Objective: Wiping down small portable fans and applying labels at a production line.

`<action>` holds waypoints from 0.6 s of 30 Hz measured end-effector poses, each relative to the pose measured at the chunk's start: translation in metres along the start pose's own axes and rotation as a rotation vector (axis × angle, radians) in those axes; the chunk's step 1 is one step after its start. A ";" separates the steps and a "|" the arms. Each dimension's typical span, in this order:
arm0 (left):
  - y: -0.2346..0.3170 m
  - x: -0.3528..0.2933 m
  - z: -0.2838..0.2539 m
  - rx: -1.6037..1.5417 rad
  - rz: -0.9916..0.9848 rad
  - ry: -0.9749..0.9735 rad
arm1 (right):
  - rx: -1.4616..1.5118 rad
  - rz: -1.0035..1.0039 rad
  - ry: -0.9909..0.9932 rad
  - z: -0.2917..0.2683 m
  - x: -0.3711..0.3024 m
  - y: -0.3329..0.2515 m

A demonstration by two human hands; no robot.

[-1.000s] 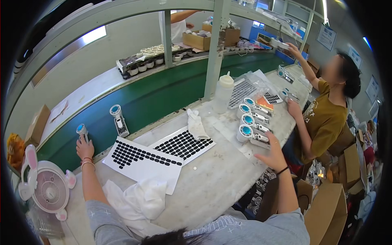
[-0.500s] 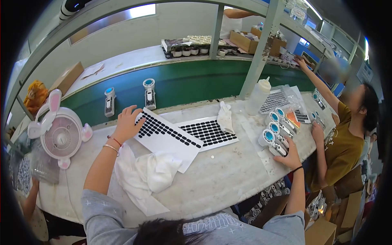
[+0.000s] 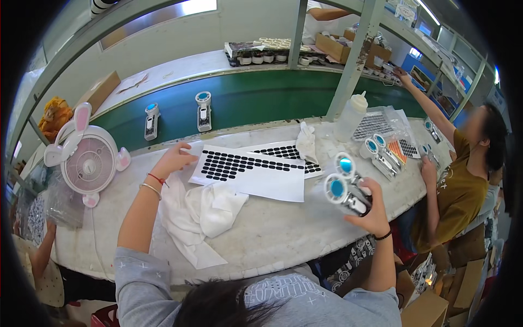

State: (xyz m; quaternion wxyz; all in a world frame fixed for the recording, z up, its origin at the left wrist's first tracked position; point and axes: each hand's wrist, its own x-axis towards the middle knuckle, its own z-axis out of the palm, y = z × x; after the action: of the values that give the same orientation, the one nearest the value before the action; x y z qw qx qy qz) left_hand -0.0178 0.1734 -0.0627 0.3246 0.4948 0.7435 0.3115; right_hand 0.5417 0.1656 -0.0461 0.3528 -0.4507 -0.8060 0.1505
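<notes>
My right hand (image 3: 372, 210) is closed round two handheld devices (image 3: 351, 196), white and silver with round blue-centred heads, held side by side above the table. My left hand (image 3: 177, 157) has its fingers stretched out at the left edge of a white sticker sheet (image 3: 278, 182); whether they touch it is unclear. Rows of black oval stickers cover the sheet's upper and left parts. Under it lies a second sticker sheet (image 3: 283, 151), partly hidden. A crumpled white cloth (image 3: 218, 210) spreads out just below my left hand.
Two more devices (image 3: 381, 155) lie to the right, by a white squeeze bottle (image 3: 351, 117). Others stand on the green conveyor belt (image 3: 261, 92) beyond the table. A pink-and-white rabbit-eared fan (image 3: 90, 163) stands left. A co-worker (image 3: 457, 185) sits at the right; a metal post (image 3: 357, 60) rises nearby.
My right hand has lifted two devices from the group and moved them left. The upper sticker sheet has turned to lie more level, and my left hand's fingers have loosened from its corner.
</notes>
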 end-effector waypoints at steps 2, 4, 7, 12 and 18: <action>0.004 -0.012 0.007 0.199 0.020 0.055 | 0.104 -0.154 -0.154 0.010 0.009 -0.030; 0.016 -0.021 0.013 0.453 0.052 0.030 | 0.059 -0.319 -0.247 0.018 0.015 -0.056; 0.014 -0.018 0.013 0.356 -0.018 -0.106 | 0.093 -0.433 -0.372 0.036 0.014 -0.080; 0.023 -0.027 0.023 0.466 0.061 -0.022 | 0.152 -0.460 -0.489 0.064 0.001 -0.098; 0.033 -0.012 0.009 0.556 -0.143 -0.316 | 0.160 -0.544 -0.527 0.102 0.005 -0.115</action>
State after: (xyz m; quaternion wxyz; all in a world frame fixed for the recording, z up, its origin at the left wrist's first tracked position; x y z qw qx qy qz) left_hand 0.0106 0.1740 -0.0401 0.3096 0.5533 0.7733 -0.0076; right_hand 0.3964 0.1145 -0.0511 0.1945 -0.1374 -0.9449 0.2248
